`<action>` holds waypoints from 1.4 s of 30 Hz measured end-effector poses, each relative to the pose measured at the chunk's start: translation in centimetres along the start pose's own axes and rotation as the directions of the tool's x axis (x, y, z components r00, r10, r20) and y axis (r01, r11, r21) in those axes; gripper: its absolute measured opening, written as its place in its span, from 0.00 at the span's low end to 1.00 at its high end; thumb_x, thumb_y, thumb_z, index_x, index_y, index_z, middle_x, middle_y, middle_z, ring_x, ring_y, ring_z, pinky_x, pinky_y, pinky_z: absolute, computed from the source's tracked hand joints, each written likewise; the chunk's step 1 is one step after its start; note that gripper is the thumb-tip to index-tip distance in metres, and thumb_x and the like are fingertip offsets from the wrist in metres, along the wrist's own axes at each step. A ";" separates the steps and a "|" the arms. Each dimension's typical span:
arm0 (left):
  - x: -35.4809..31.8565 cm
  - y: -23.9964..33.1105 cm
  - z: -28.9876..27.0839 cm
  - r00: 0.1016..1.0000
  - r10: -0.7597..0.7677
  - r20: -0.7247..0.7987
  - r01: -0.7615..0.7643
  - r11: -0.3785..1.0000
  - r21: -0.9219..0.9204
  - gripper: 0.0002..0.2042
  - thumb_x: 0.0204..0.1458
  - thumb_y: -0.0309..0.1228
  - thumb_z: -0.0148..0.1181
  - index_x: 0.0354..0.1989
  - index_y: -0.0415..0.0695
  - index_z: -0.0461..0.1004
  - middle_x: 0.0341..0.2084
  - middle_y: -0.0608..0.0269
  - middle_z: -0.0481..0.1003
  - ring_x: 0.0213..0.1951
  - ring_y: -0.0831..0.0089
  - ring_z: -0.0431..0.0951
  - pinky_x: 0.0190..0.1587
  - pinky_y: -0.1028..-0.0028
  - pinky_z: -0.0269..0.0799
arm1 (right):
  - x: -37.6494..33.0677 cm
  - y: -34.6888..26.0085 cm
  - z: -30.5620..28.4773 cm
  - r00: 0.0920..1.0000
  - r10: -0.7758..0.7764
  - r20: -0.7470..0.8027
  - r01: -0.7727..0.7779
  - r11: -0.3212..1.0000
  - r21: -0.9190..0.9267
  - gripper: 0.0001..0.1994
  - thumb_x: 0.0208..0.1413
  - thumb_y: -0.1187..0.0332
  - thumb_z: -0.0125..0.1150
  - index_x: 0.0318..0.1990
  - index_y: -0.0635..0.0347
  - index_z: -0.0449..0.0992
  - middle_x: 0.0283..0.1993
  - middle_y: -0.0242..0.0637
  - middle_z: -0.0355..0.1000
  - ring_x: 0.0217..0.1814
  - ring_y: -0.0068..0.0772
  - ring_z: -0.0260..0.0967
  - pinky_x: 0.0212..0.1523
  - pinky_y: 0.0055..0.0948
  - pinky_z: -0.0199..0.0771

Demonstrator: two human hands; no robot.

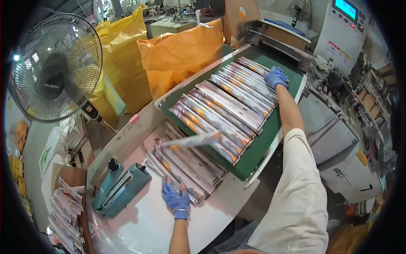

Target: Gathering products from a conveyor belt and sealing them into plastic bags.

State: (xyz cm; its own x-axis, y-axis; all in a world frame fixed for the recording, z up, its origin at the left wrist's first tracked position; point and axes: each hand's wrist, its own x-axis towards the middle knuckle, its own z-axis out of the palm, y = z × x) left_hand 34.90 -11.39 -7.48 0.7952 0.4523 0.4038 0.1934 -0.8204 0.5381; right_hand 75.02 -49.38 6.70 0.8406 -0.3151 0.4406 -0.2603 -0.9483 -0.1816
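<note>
My left hand [176, 200], in a blue glove, lies with its fingers stretched out and spread against the near ends of a lower pile of packets [192, 163] on the white tabletop [165, 230]. Out at the far right, my right hand [275, 78], also gloved in blue, has its fingers bent over the end of a row of long, flat, shiny packets [228, 106]. These silvery packets with orange print overlap one another on a green conveyor belt [246, 168]. One blurred packet [192, 140] tilts between the belt's lower end and the pile.
A teal bench sealer [122, 190] with a black knob stands left of the pile. Farther left are a large fan [57, 70] and a brown box [86, 211] beside stacked packets. Orange [182, 55] and yellow [122, 63] sacks stand behind; a control cabinet [342, 34] rises at right.
</note>
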 end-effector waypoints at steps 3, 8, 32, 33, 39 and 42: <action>0.0 0.3 1.0 1.000 0.026 0.010 -0.025 0.993 -0.116 0.25 0.49 0.38 0.50 0.54 0.36 0.60 0.53 0.47 0.62 0.54 0.53 0.62 0.56 0.63 0.55 | 1.0 -0.2 1.2 0.995 -0.061 0.076 0.067 0.996 -0.067 0.23 0.50 0.53 0.46 0.46 0.60 0.71 0.52 0.49 0.64 0.55 0.50 0.61 0.54 0.40 0.61; 0.4 1.3 0.5 0.991 -0.119 -0.061 0.097 0.952 -0.290 0.20 0.50 0.33 0.49 0.51 0.36 0.62 0.50 0.49 0.64 0.53 0.55 0.63 0.57 0.66 0.54 | -2.1 -4.1 1.1 0.825 -0.518 0.226 0.541 0.839 -0.054 0.16 0.49 0.59 0.45 0.38 0.60 0.73 0.48 0.50 0.67 0.47 0.53 0.66 0.48 0.40 0.66; -7.1 -0.1 -8.3 0.825 -0.194 0.530 0.554 0.457 -0.696 0.33 0.37 0.33 0.69 0.53 0.39 0.61 0.41 0.64 0.72 0.38 0.74 0.73 0.43 0.74 0.69 | -47.4 -9.7 -8.6 0.221 -0.778 0.588 -0.632 0.345 0.694 0.24 0.45 0.54 0.63 0.43 0.64 0.70 0.34 0.35 0.71 0.33 0.23 0.67 0.34 0.25 0.69; -12.1 0.9 -10.9 0.865 -0.200 0.460 0.502 0.387 -0.774 0.29 0.38 0.33 0.67 0.50 0.40 0.64 0.41 0.64 0.72 0.39 0.72 0.73 0.43 0.73 0.69 | -49.8 -6.3 -12.0 0.048 -0.746 0.664 -0.788 0.380 0.485 0.24 0.47 0.55 0.62 0.45 0.64 0.69 0.36 0.36 0.71 0.36 0.24 0.68 0.38 0.25 0.69; -23.7 3.5 -15.4 0.610 -0.307 0.730 0.771 0.018 -0.637 0.39 0.33 0.39 0.72 0.55 0.41 0.59 0.48 0.59 0.67 0.51 0.70 0.66 0.48 0.71 0.67 | -56.3 0.7 -17.6 0.094 -0.866 0.491 -0.812 0.219 0.541 0.39 0.40 0.61 0.69 0.58 0.67 0.56 0.53 0.41 0.62 0.56 0.30 0.59 0.54 0.27 0.61; -17.5 2.4 -18.5 0.948 0.088 0.306 0.045 0.913 -0.404 0.37 0.38 0.52 0.62 0.56 0.48 0.59 0.54 0.64 0.61 0.53 0.65 0.64 0.57 0.59 0.57 | -52.5 -4.8 -20.1 0.246 -0.914 0.322 -0.709 0.057 0.703 0.53 0.26 0.59 0.77 0.60 0.67 0.48 0.57 0.42 0.56 0.57 0.34 0.55 0.57 0.32 0.56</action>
State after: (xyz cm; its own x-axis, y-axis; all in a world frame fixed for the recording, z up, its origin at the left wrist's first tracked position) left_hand 10.79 -14.78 0.44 0.9466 0.2495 0.2043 -0.0198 -0.5874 0.8090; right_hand 22.56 -29.01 2.14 0.5978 0.8016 -0.0087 -0.2765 0.1960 -0.9408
